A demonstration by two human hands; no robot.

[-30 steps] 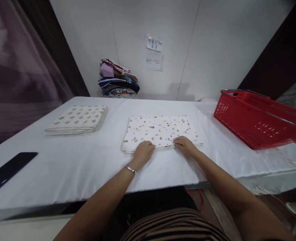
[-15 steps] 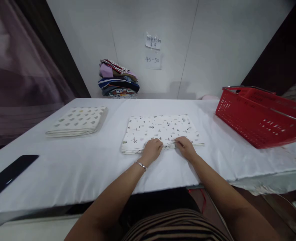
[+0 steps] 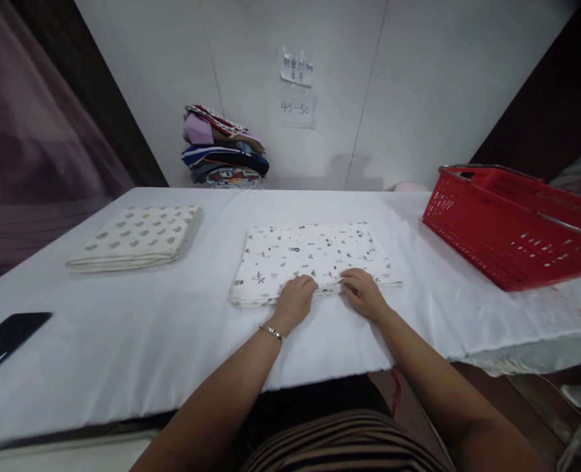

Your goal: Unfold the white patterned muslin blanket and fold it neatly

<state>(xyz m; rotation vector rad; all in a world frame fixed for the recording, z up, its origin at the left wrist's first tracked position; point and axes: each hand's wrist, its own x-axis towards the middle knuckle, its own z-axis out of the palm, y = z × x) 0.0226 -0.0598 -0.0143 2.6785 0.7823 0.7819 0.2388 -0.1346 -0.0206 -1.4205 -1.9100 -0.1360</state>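
A folded white cloth (image 3: 310,252) with small plant-like prints lies flat on the white-covered table in front of me. My left hand (image 3: 295,301) grips its near edge left of the middle, fingers curled over the layers. Just to the right, my right hand (image 3: 362,294) pinches the same near edge, thumb and fingers around the layers, lifting them slightly. A second folded cloth (image 3: 140,236), white with grey leaf-like shapes, lies apart on the left.
A red plastic basket (image 3: 511,226) with metal handles stands at the right. A black phone (image 3: 10,341) lies at the left front. Stacked folded fabrics (image 3: 226,147) rest by the back wall, left of paper signs (image 3: 298,108). The white table cover (image 3: 172,347) runs to the front edge.
The view has shifted slightly. Both hands stay on the cloth's near edge; the right fingers have curled more and the edge beside them looks slightly raised.
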